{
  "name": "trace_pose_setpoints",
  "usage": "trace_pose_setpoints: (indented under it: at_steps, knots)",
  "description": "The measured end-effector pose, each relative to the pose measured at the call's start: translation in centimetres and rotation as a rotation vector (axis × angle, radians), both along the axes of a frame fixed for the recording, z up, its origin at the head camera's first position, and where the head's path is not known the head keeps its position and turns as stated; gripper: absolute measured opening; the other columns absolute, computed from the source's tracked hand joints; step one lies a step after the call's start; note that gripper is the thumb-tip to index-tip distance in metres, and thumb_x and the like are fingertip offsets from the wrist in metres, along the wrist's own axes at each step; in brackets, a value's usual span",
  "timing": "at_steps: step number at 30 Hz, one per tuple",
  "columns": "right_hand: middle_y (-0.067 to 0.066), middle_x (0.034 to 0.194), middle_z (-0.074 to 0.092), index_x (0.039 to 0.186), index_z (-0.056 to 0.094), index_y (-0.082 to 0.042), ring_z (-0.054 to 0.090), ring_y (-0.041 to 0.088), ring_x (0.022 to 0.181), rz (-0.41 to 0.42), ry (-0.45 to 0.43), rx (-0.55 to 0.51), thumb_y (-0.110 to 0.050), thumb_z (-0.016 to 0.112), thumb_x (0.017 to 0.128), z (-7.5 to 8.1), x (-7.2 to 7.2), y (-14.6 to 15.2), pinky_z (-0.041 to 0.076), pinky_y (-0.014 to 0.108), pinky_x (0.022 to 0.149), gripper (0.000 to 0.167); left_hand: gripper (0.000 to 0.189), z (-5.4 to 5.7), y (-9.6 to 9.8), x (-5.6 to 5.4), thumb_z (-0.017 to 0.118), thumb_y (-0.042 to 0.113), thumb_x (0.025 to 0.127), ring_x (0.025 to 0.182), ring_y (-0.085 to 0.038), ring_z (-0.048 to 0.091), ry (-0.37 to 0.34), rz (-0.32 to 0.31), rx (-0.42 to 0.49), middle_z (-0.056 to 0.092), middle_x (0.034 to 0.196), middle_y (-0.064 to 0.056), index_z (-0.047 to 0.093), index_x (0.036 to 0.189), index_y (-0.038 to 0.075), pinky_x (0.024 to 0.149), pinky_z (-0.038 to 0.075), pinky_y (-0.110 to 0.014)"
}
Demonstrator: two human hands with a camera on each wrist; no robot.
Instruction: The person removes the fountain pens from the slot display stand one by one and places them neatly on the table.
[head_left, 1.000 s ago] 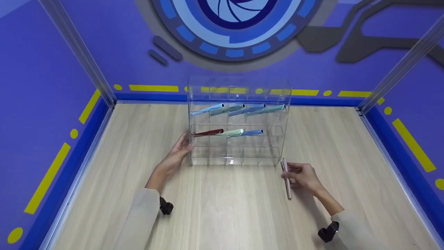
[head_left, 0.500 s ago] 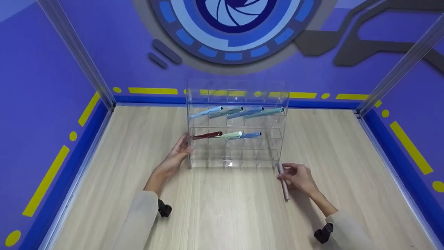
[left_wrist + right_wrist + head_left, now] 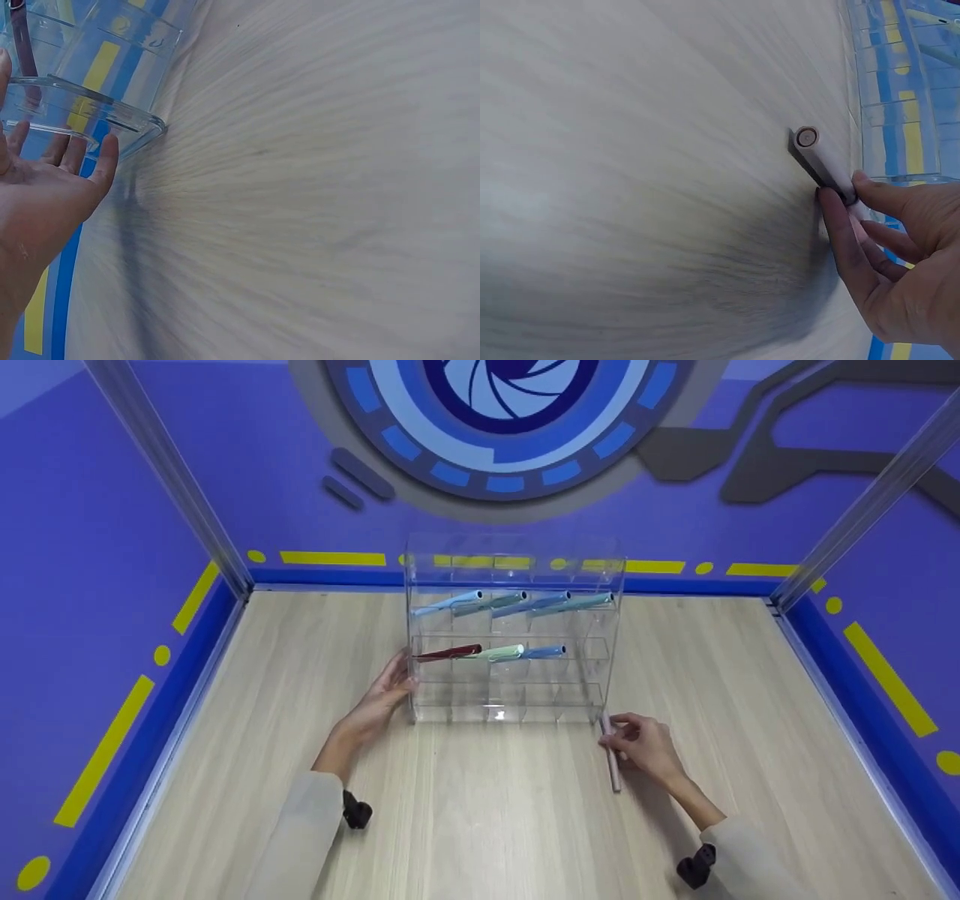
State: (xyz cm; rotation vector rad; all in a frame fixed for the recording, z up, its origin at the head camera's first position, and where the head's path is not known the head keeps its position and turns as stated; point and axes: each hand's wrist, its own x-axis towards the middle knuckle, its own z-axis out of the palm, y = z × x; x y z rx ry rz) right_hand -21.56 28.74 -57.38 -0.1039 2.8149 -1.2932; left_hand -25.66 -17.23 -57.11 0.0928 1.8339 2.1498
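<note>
Resting on the wooden tabletop [image 3: 480, 810] just beside the front right corner of the clear acrylic rack [image 3: 514, 630], a pale pink pen [image 3: 610, 754] is pinched near its upper end by the right hand [image 3: 645, 746]. The left hand [image 3: 382, 697] lies flat, fingers straight, against the rack's left wall. Pen judged light, rigid, smooth and prone to rolling; best held mid-barrel.
</note>
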Motion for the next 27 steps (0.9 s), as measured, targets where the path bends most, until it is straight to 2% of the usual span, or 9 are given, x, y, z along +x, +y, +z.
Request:
trace_pose_setpoints:
  at_steps: [4, 9, 14, 18, 26, 27]
  knots:
    - [0.019, 0.091, 0.074, 0.122, 0.068, 0.009, 0.069, 0.012, 0.071, 0.003, -0.025, -0.041, -0.008, 0.078, 0.089, 0.0, 0.1, 0.3, 0.058, 0.020, 0.054, 0.038, 0.076, 0.0, 0.0, -0.1, 0.052, 0.015, 0.107, 0.162, -0.029, 0.001, -0.008, 0.002, -0.011, 0.003, 0.174, -0.010, 0.005, 0.166, 0.020, 0.132, 0.009, -0.047]
    - [0.019, 0.092, 0.075, 0.120, 0.069, 0.008, 0.073, 0.018, 0.070, 0.004, -0.035, -0.065, -0.006, 0.073, 0.094, 0.6, 0.3, 0.6, 0.060, 0.024, 0.055, 0.031, 0.080, 0.0, 0.0, -0.1, 0.057, 0.024, 0.106, 0.162, -0.027, 0.001, -0.039, 0.007, -0.010, 0.003, 0.174, -0.008, 0.004, 0.166, 0.020, 0.132, 0.011, -0.045]
    - [0.019, 0.088, 0.075, 0.111, 0.073, 0.005, 0.073, 0.023, 0.068, 0.009, 0.019, -0.055, -0.008, 0.068, 0.098, 1.8, 0.6, 0.7, 0.054, 0.018, 0.052, 0.019, 0.082, 0.0, 0.1, -0.1, 0.059, 0.026, 0.105, 0.162, -0.026, 0.003, -0.043, 0.018, 0.002, 0.006, 0.174, -0.007, 0.005, 0.166, 0.021, 0.132, 0.013, -0.043]
    - [0.021, 0.090, 0.076, 0.108, 0.075, 0.004, 0.073, 0.022, 0.069, 0.029, 0.059, -0.078, -0.011, 0.067, 0.099, 2.7, 0.9, 0.3, 0.054, 0.017, 0.051, 0.018, 0.077, 0.0, 0.2, -0.2, 0.053, 0.021, 0.107, 0.162, -0.026, 0.003, -0.030, 0.015, -0.001, 0.006, 0.174, -0.007, 0.004, 0.166, 0.020, 0.132, 0.012, -0.044]
    - [0.023, 0.097, 0.074, 0.109, 0.075, 0.002, 0.073, 0.019, 0.076, 0.124, 0.095, -0.213, -0.009, 0.072, 0.096, 4.8, 0.9, -1.6, 0.064, 0.035, 0.060, 0.018, 0.071, -0.1, 0.2, -0.1, 0.045, 0.011, 0.109, 0.162, -0.030, 0.001, -0.013, 0.014, 0.001, 0.002, 0.174, -0.011, 0.003, 0.166, 0.017, 0.132, 0.008, -0.048]
    - [0.023, 0.098, 0.074, 0.109, 0.075, 0.002, 0.073, 0.016, 0.076, 0.129, 0.105, -0.227, -0.009, 0.072, 0.095, 5.2, 0.8, -1.9, 0.064, 0.034, 0.061, 0.018, 0.071, -0.1, 0.2, -0.1, 0.046, 0.012, 0.109, 0.162, -0.030, 0.001, -0.014, 0.015, 0.001, 0.002, 0.174, -0.011, 0.003, 0.166, 0.018, 0.132, 0.008, -0.047]
